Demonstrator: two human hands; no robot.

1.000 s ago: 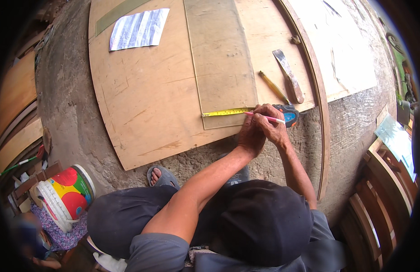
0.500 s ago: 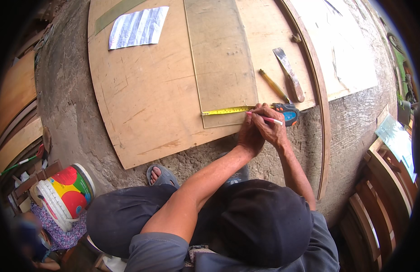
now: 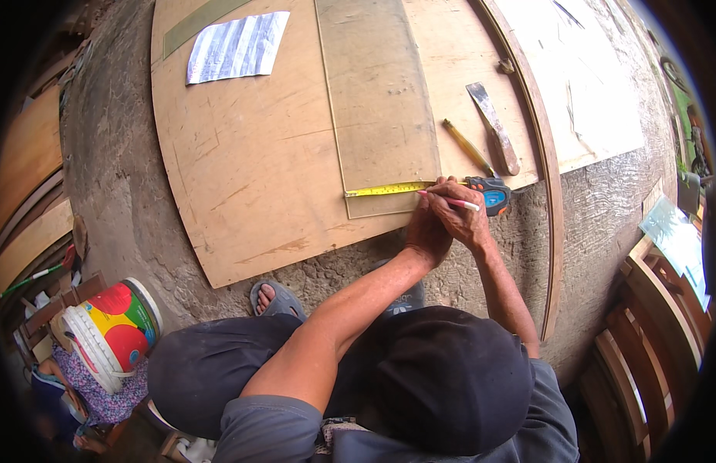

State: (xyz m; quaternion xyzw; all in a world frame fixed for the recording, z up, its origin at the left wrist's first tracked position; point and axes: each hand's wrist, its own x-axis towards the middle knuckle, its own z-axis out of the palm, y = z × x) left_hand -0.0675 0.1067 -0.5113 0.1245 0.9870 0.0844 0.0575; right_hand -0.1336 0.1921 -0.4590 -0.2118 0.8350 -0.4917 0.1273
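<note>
Glass (image 3: 381, 108), upper centre, looks stiff, brittle, best held by edges; right hand (image 3: 467, 220), mid-frame, pinching pen (image 3: 467, 204) at tape (image 3: 385, 189); left hand (image 3: 429, 233) alongside, cannot tell its grip

1. The slim pink-and-white pen (image 3: 463, 204) slanted in the right hand (image 3: 470, 222), tip pointing left.
2. The dark grey, blue-faced tape measure (image 3: 494, 197) sat just right of that hand, its yellow blade (image 3: 382, 189) extended leftward.
3. The clear, rectangular glass sheet (image 3: 382, 108) lay flat, ahead and left of it, beneath the blade.
</note>
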